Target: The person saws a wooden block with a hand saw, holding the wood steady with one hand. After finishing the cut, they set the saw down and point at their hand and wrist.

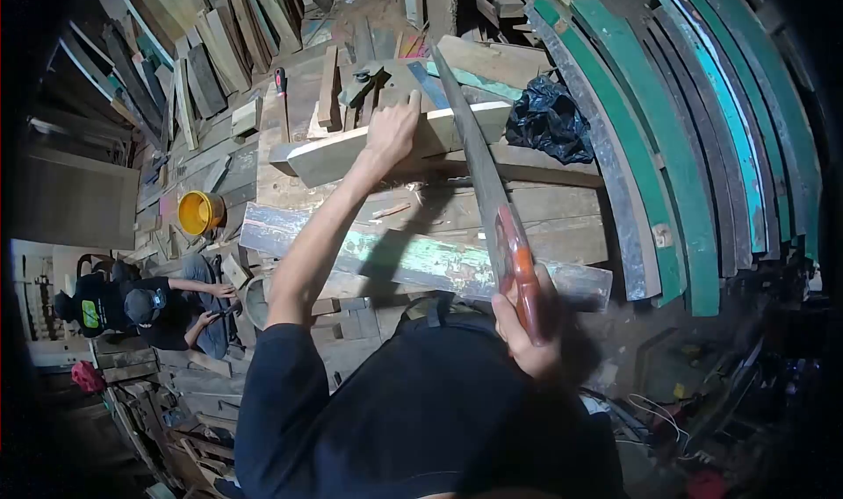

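Note:
My right hand [529, 336] is wrapped round the reddish-brown handle of a handsaw [481, 169]. The long grey blade points away from me and crosses over a pale wooden board [435, 136] near its right part. On that board, left of the blade, my left hand [392, 134] grips the upper edge, with its far fingers partly hidden. Beneath and beside the board lies another length of timber [549, 170]. Closer to my body, a plank with worn green and white paint [421, 260] lies across the work surface.
A black plastic bag [550, 121] sits right of the board. Curved green and grey wooden pieces [628, 104] stand at the right. A red-handled tool [281, 82] and a yellow bucket [201, 213] are at left. Two people [162, 310] sit at lower left.

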A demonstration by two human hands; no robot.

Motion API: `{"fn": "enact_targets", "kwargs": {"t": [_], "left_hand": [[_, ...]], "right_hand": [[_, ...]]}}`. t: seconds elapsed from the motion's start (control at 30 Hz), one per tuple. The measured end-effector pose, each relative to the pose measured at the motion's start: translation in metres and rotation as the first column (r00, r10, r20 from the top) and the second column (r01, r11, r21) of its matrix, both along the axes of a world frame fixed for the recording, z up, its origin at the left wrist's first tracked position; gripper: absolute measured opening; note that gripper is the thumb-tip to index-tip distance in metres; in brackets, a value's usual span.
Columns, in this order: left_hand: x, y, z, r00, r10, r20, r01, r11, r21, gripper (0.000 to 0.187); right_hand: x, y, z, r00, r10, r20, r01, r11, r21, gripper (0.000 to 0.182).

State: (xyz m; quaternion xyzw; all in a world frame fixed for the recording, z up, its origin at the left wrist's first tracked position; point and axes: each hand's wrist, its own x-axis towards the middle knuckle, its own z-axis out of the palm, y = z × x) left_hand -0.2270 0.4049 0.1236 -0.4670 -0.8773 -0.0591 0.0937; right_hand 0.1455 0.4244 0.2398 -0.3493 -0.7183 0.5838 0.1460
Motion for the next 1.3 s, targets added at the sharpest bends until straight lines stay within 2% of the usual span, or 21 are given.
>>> {"fn": "enact_targets", "kwargs": {"t": [0.03,0.1,0.13,0.2,0.23,0.3,0.37,0.43,0.47,0.5,0.53,0.6,0.7,0.8,0.9,0.93,1.03,1.1,1.17,1.27,1.3], "left_hand": [[0.003,0.001,0.003,0.993,0.025,0.115,-0.019,0.998,-0.058,0.042],[0.005,-0.005,-0.004,0.995,-0.104,0.007,0.104,0.995,-0.002,0.038],[0.004,-0.008,-0.009,0.985,-0.167,-0.051,0.169,0.985,0.020,0.037],[0.007,-0.013,-0.016,0.981,-0.193,0.029,0.194,0.981,-0.026,0.034],[0.018,-0.017,-0.008,0.983,-0.180,0.037,0.180,0.984,0.002,0.033],[0.033,-0.020,0.003,0.988,-0.146,0.057,0.147,0.989,-0.002,0.032],[0.038,-0.023,-0.003,0.990,-0.140,0.005,0.140,0.989,0.050,0.032],[0.039,-0.023,-0.017,0.987,-0.160,-0.036,0.163,0.979,0.126,0.033],[0.040,-0.025,-0.014,0.987,-0.155,-0.043,0.157,0.985,0.064,0.033],[0.041,-0.026,-0.005,0.987,-0.149,-0.053,0.150,0.989,0.013,0.033],[0.042,-0.026,-0.002,0.989,-0.137,-0.059,0.135,0.990,-0.030,0.034],[0.036,-0.022,-0.012,0.985,-0.140,-0.101,0.145,0.989,0.041,0.035],[0.034,-0.019,-0.008,0.990,-0.134,-0.053,0.136,0.991,0.023,0.033],[0.038,-0.022,-0.009,0.988,-0.145,-0.060,0.149,0.986,0.071,0.034],[0.032,-0.019,-0.017,0.983,-0.171,-0.067,0.178,0.975,0.134,0.031],[0.032,-0.017,-0.016,0.983,-0.185,-0.024,0.186,0.978,0.093,0.029],[0.043,-0.018,-0.016,0.984,-0.169,-0.057,0.175,0.977,0.118,0.024],[0.049,-0.023,-0.025,0.975,-0.179,-0.130,0.198,0.969,0.150,0.023],[0.051,-0.021,-0.030,0.970,-0.156,-0.185,0.183,0.972,0.144,0.023],[0.051,-0.022,-0.017,0.990,-0.121,-0.069,0.132,0.971,0.199,0.029],[0.049,-0.018,-0.014,0.996,-0.094,-0.012,0.095,0.987,0.132,0.030]], "right_hand": [[0.005,0.002,0.004,1.000,0.025,0.014,-0.026,0.999,0.040,0.026],[0.015,0.000,0.007,0.999,0.023,0.031,-0.026,0.996,0.084,0.031],[0.018,0.006,0.012,0.995,0.084,0.060,-0.094,0.978,0.187,0.033],[0.024,0.017,0.021,0.977,0.177,0.121,-0.211,0.896,0.392,0.039],[0.025,0.020,0.017,0.970,0.238,0.055,-0.229,0.809,0.542,0.040],[0.026,0.026,0.020,0.964,0.264,-0.009,-0.229,0.854,0.466,0.049],[0.010,0.029,0.009,0.967,0.252,0.045,-0.205,0.655,0.727,0.034],[-0.026,0.044,0.001,0.981,0.193,0.013,-0.171,0.832,0.528,0.018],[-0.046,0.043,0.006,0.986,0.156,-0.060,-0.141,0.970,0.198,0.015],[-0.066,0.042,0.011,0.993,0.038,-0.113,-0.055,0.988,-0.146,0.013],[-0.085,0.047,0.013,0.960,0.041,-0.277,-0.096,0.977,-0.189,0.014],[-0.109,0.060,-0.007,0.948,0.120,-0.295,-0.177,0.969,-0.174,0.014],[-0.114,0.045,0.008,0.976,0.107,-0.190,-0.142,0.973,-0.181,0.017],[-0.057,0.018,0.030,0.979,0.124,-0.161,-0.104,0.986,0.131,0.023],[0.011,-0.003,0.058,0.990,-0.021,-0.139,0.003,0.992,-0.130,0.022],[0.011,-0.010,0.083,0.993,-0.057,0.102,0.068,0.992,-0.107,0.021],[-0.001,-0.009,0.085,0.989,0.029,0.143,-0.040,0.996,0.074,0.018],[-0.035,0.012,0.053,0.988,0.151,-0.002,-0.148,0.972,0.184,0.018],[-0.078,0.025,0.042,0.972,0.065,-0.224,-0.133,0.944,-0.302,0.013],[-0.143,0.056,0.009,0.957,0.034,-0.289,-0.120,0.950,-0.288,0.010],[-0.140,0.058,0.015,0.967,0.024,-0.254,-0.114,0.931,-0.346,0.008]]}}
